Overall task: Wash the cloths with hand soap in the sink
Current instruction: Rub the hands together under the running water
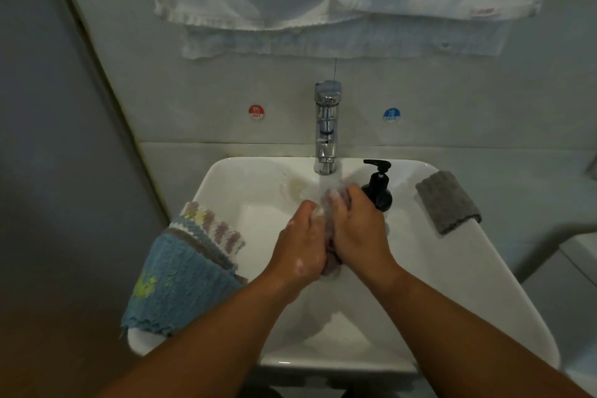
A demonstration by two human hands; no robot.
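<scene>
Dim greenish light, soft overall blur, wide-angle bending at edges, dark left side, mild glare on tap (327,126)

Seen through one wide-angle head-worn camera. Placed above the near edge of the white ceramic rectangular sink (468,284), facing forward and steeply down. Close enough to fill the middle of the view with the sink; reaching up behind it to the chrome metal tap (327,126) and pale tiled wall (193,90).
</scene>
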